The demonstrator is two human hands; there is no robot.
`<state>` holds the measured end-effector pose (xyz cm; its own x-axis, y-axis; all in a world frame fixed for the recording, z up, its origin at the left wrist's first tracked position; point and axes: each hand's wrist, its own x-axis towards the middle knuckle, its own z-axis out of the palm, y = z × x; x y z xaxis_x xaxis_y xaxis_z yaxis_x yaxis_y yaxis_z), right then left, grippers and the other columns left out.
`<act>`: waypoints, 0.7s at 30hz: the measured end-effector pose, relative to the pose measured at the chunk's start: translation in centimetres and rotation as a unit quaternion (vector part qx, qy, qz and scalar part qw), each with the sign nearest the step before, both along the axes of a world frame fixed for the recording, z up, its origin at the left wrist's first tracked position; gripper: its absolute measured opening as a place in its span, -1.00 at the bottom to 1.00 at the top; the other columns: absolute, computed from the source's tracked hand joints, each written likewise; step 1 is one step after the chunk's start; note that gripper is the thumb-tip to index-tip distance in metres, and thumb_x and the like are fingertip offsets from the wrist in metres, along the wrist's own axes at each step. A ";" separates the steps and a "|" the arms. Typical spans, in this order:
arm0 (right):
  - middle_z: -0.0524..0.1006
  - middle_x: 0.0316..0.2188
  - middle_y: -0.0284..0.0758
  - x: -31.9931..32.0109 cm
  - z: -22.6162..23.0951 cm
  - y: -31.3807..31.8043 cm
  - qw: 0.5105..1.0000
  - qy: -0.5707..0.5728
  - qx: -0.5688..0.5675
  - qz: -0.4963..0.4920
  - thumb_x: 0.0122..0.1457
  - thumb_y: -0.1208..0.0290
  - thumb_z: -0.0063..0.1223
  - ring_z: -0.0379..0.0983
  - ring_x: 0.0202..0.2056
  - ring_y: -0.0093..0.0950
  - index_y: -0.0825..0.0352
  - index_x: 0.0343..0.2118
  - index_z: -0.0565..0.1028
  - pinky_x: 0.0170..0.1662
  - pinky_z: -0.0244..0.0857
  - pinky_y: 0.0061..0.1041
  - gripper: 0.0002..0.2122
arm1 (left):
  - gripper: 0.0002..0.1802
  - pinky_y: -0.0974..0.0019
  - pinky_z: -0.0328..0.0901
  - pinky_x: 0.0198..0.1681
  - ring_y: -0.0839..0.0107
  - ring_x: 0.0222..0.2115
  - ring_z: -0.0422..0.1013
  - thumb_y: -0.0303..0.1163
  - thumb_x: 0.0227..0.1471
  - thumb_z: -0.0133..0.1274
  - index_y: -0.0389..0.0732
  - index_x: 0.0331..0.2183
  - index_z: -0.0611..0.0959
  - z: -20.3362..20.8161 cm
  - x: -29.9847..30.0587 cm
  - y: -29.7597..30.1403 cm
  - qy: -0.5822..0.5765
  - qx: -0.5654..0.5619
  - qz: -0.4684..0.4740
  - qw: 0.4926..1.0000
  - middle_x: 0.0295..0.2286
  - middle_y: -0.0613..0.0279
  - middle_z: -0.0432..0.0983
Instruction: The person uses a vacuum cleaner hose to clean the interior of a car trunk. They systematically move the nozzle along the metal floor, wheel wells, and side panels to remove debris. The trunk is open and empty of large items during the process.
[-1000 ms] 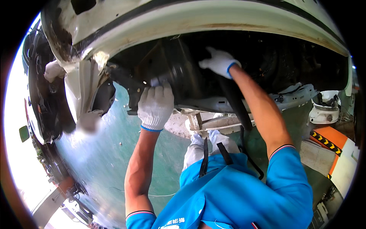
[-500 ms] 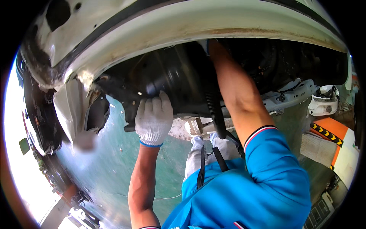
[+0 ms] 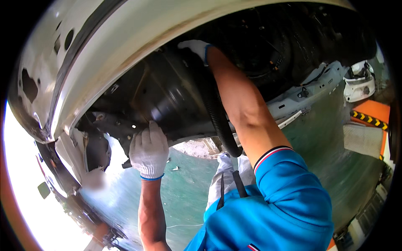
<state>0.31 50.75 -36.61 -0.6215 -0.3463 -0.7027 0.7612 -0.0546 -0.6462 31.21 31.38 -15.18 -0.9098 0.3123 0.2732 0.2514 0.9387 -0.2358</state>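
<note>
My left hand (image 3: pixel 149 150), in a white knit glove with a blue cuff, is closed over the near edge of a dark body panel (image 3: pixel 153 88) in an open vehicle bay. Its fingers lie together on top of the panel, and the thumb is hidden. My right hand (image 3: pixel 195 47), gloved alike, reaches deep into the bay beside the panel's far end. Its fingertips blend into shadow, so what it touches is unclear. A black corrugated hose (image 3: pixel 220 121) hangs down between my forearms.
Overhead curves a pale vehicle body panel (image 3: pixel 130 54) with a dark seal. A light metal crossbar (image 3: pixel 301 94) runs along the bay's right front. At the right are a white bumper-like part (image 3: pixel 359 83) and an orange stand (image 3: pixel 370 109) with a black-and-yellow chevron strip. The floor (image 3: pixel 188 184) is green.
My view has shifted, showing more of the bay's inside. The glove on my right hand, mostly hidden before, now shows. My left hand stays on the panel's edge.
</note>
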 end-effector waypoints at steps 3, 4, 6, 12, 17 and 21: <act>0.71 -0.10 -0.17 1.3 2.9 0.4 0.998 0.054 0.018 -0.002 0.26 0.13 0.33 0.66 -0.20 -0.30 0.37 0.10 0.64 -0.11 0.58 -0.26 -0.53 | -0.76 0.11 0.48 -0.37 0.18 -0.45 0.59 -0.41 0.15 0.27 -0.21 -0.12 0.74 0.1 0.1 -0.2 0.002 -0.003 -0.013 1.000 -0.43 0.16 0.65; 0.70 -0.07 -0.16 1.1 2.3 0.4 0.997 0.062 0.037 0.001 0.25 0.13 0.35 0.66 -0.18 -0.29 0.37 0.10 0.64 -0.09 0.57 -0.26 -0.53 | -0.76 0.10 0.48 -0.38 0.18 -0.46 0.59 -0.41 0.16 0.27 -0.21 -0.12 0.74 0.2 0.0 -0.1 -0.006 -0.005 -0.015 1.000 -0.44 0.16 0.64; 0.66 0.07 -0.14 2.0 3.3 -0.2 0.995 0.075 0.059 0.009 0.19 0.11 0.39 0.63 -0.06 -0.25 0.36 0.08 0.66 0.01 0.53 -0.26 -0.51 | -0.77 0.08 0.48 -0.39 0.14 -0.50 0.58 -0.41 0.17 0.27 -0.20 -0.12 0.74 0.3 0.1 -0.5 -0.004 -0.008 -0.017 1.000 -0.46 0.14 0.63; 0.66 0.06 -0.13 2.4 5.5 2.4 0.993 0.056 0.010 -0.100 0.17 0.11 0.41 0.62 -0.02 -0.23 0.40 0.08 0.66 0.06 0.51 -0.27 -0.48 | -0.79 0.07 0.48 -0.39 0.12 -0.50 0.57 -0.41 0.18 0.26 -0.21 -0.14 0.74 0.2 0.1 -0.1 -0.013 -0.014 -0.010 1.000 -0.46 0.14 0.62; 0.71 -0.12 -0.14 0.3 0.8 1.0 0.991 0.034 -0.007 -0.131 0.22 0.12 0.38 0.65 -0.17 -0.26 0.40 0.04 0.67 -0.06 0.55 -0.26 -0.53 | -0.79 0.08 0.46 -0.40 0.12 -0.51 0.55 -0.41 0.18 0.25 -0.20 -0.13 0.73 0.3 0.3 -0.2 -0.014 -0.029 -0.010 0.999 -0.48 0.15 0.60; 0.53 0.25 -0.05 -3.1 -2.4 1.4 0.977 -0.021 -0.117 -0.177 0.18 0.05 0.40 0.51 0.15 -0.16 0.47 0.25 0.54 0.20 0.41 -0.22 -0.31 | -0.77 0.07 0.46 -0.40 0.13 -0.49 0.55 -0.41 0.17 0.27 -0.22 -0.12 0.72 -0.1 0.1 -0.1 -0.018 -0.044 -0.025 0.999 -0.49 0.15 0.57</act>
<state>-2.77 52.11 -39.03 -0.7034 -0.2687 -0.6580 0.6937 -0.4612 -0.5533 31.32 31.31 -15.31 -0.9013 0.3793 0.2094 0.3080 0.9008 -0.3061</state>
